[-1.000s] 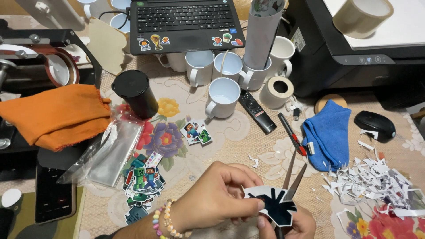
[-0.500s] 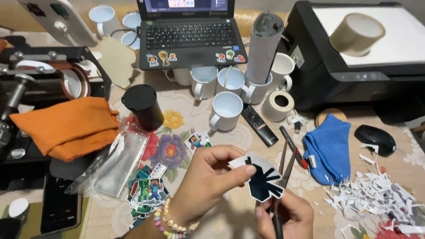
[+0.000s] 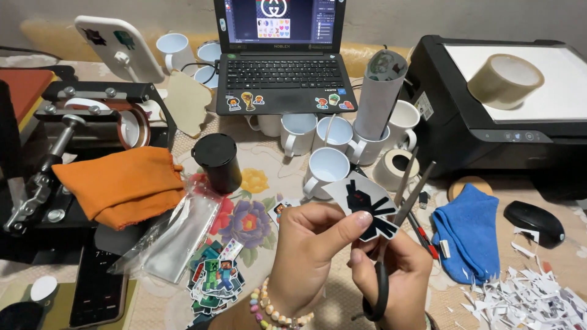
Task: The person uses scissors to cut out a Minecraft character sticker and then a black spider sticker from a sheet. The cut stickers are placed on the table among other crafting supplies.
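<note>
The left hand (image 3: 309,244) pinches a sticker (image 3: 365,205), thumb and fingers clamped on its lower left edge, holding it up above the tabletop (image 3: 269,177). The sticker is a black figure with a white border, tilted toward the camera. The right hand (image 3: 394,275) is closed around the handles of scissors (image 3: 400,214), whose 2 blades stand apart and point up just right of the sticker, one blade touching its right edge. A bead bracelet (image 3: 269,308) circles the left wrist.

Behind the sticker stand white mugs (image 3: 324,168), a black mug (image 3: 217,162), and a laptop (image 3: 281,55). An orange cloth (image 3: 122,183) lies at left, a blue cloth (image 3: 471,232) at right. Cut stickers (image 3: 214,281) are piled below a plastic bag (image 3: 177,235). Paper scraps (image 3: 526,299) litter the lower right, near a mouse (image 3: 535,223). Tape (image 3: 504,79) sits on the printer (image 3: 489,140).
</note>
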